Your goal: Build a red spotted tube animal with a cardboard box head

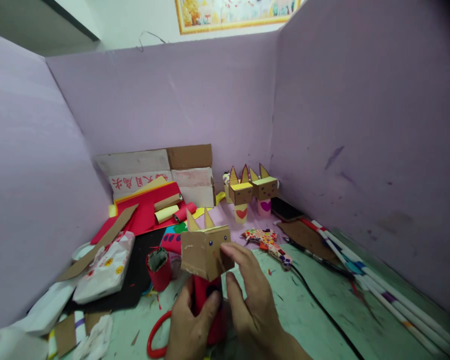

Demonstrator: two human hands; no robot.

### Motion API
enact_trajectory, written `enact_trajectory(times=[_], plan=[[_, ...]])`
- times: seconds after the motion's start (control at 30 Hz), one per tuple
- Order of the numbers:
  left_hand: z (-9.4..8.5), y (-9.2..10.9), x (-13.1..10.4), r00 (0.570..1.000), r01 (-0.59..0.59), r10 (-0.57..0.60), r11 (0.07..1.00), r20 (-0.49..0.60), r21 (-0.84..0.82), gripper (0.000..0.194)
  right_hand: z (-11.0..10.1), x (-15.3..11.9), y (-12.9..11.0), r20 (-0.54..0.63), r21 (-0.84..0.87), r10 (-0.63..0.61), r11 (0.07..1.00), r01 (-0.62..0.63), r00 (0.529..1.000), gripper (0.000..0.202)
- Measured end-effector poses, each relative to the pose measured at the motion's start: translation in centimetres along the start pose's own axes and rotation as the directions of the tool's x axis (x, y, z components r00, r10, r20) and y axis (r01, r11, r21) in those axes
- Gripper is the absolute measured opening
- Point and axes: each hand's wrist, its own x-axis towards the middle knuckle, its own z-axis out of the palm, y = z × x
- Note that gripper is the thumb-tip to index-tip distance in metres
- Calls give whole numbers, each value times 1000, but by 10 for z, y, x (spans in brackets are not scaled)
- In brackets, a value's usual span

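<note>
A cardboard cat (pixel 197 252) with a box-shaped head, pointed ears and drawn eyes stands on a red paper tube, close in front of me. My left hand (pixel 191 320) is closed around the red tube body below the head. At the right edge of the head, the bent fingers of my right hand (pixel 253 295) grip its side. To the left, an open-topped red tube (pixel 159 269) stands upright. The red handle of scissors (pixel 155 337) shows beside my left hand; the rest is hidden.
Two finished-looking cardboard cats (pixel 241 200) stand at the back. A patterned glue gun (pixel 268 242) lies right of centre, its black cable (pixel 322 307) running forward. Striped rods (pixel 390 295) line the right wall. Red paper (pixel 144 215) and a tissue pack (pixel 105 270) lie left.
</note>
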Motion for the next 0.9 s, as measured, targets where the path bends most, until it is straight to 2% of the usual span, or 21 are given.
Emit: enact_trajectory(times=[0.07, 0.17, 0.27, 0.33, 0.43, 0.6, 0.77, 0.9], plan=[[-1, -2, 0, 999, 20, -17, 997, 35, -72, 54, -7, 3, 1, -41, 13, -35, 999, 35, 999, 35], [-2, -6, 0, 994, 62, -45, 982, 96, -179, 55, -21, 7, 1, -82, -2, -166, 986, 167, 983, 21], [-2, -10, -1, 985, 119, -76, 949, 156, -291, 53, -30, 7, -3, -42, -2, -294, 956, 294, 955, 17], [-3, -11, -1, 974, 176, -106, 909, 199, -378, 50, -32, 6, -5, -32, 30, -333, 942, 334, 942, 19], [-4, -10, 0, 958, 256, -152, 834, 242, -489, 41, -31, 5, -7, -89, 12, -340, 940, 342, 936, 18], [-6, -6, 4, 949, 295, -164, 759, 268, -581, 38, -30, 23, -9, -133, -49, -348, 937, 345, 928, 23], [-7, -6, 8, 943, 309, -157, 739, 292, -599, 42, -27, 36, -11, -113, -56, -382, 924, 378, 917, 22], [-7, -7, 8, 942, 311, -158, 739, 295, -598, 41, -22, 28, 0, -162, -78, -295, 955, 286, 942, 23]])
